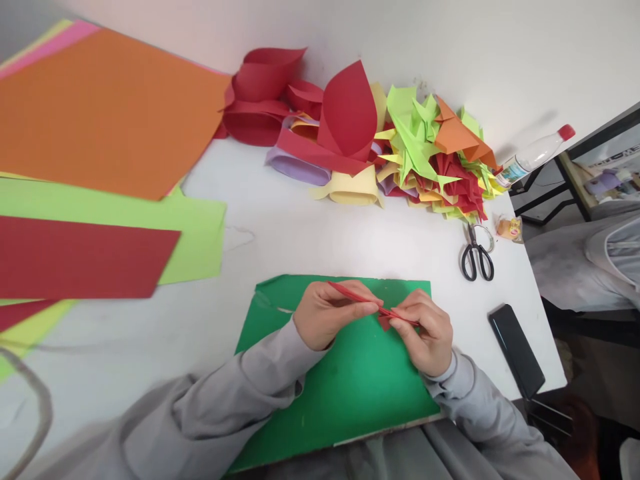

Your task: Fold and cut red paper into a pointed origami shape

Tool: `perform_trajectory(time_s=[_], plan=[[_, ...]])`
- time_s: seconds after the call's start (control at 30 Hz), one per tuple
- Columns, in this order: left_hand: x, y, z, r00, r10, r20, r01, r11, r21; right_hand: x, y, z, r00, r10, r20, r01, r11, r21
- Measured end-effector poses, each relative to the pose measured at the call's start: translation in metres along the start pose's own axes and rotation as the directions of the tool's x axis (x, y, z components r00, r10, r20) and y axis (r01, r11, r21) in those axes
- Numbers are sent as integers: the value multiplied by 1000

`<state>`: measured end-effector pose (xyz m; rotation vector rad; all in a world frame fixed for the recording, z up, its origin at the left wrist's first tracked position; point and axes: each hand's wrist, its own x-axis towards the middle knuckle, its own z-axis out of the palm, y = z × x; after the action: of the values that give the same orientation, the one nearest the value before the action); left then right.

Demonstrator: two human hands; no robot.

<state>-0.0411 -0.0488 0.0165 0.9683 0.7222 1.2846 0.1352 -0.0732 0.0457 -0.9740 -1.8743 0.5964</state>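
Observation:
A narrow piece of folded red paper [345, 291] is pinched between both hands, above a green board [345, 387] at the table's front edge. My left hand [325, 313] grips its left part with thumb and fingers. On the other side, my right hand [426, 328] pinches the right end, close to the left fingertips. A small red flap hangs below the paper between the hands. The fingers hide much of the folding.
Coloured sheets, orange [110, 113] and red [80, 259], lie at the left. Red paper shapes [350, 113] and green folded pieces [415, 133] are piled at the back. Scissors [477, 257], a phone [516, 350] and a bottle [533, 159] are on the right.

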Motion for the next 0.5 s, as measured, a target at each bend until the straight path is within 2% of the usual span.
perform_trajectory(time_s=[0.1, 0.3, 0.5], plan=[[2, -1, -3, 999, -9, -52, 10, 1000, 18, 0, 0, 0, 1000, 7, -15, -7, 1000, -7], [3, -1, -6, 1000, 8, -9, -8, 1000, -23, -1, 1, 1, 1000, -12, -15, 12, 1000, -7], [8, 2, -12, 1000, -9, -25, 8, 999, -39, -1, 3, 0, 999, -33, -28, 33, 999, 8]])
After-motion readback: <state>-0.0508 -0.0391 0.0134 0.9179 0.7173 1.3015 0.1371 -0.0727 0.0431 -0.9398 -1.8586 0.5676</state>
